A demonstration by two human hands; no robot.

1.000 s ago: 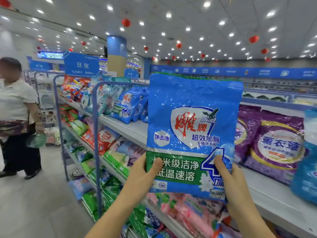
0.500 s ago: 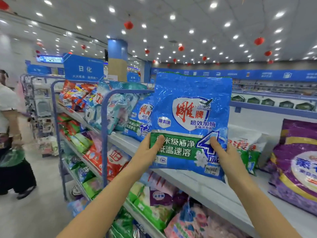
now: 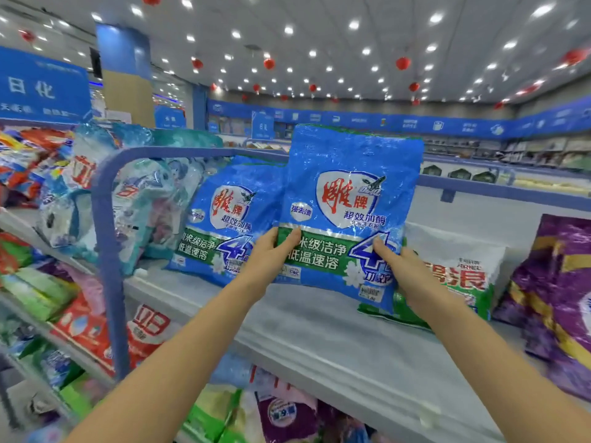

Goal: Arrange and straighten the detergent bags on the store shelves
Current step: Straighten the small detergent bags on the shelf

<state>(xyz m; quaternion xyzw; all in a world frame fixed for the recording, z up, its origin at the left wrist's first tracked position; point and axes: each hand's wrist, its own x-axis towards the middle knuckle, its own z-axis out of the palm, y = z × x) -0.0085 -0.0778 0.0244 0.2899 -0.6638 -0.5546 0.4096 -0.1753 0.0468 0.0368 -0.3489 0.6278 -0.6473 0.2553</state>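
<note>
Person's got the blue detergent bag (image 3: 351, 193) upright just over the shelf (image 3: 319, 330), left hand (image 3: 271, 254) and right hand (image 3: 406, 270) each pinching a lower edge w/ thumb in front. Risk imo: bag's floppy, so once set down it could slump fwd or knock the matching bag (image 3: 230, 219) beside it

Two hands (image 3: 270, 260); seemingly two blue bags (image 3: 351, 199).
</note>
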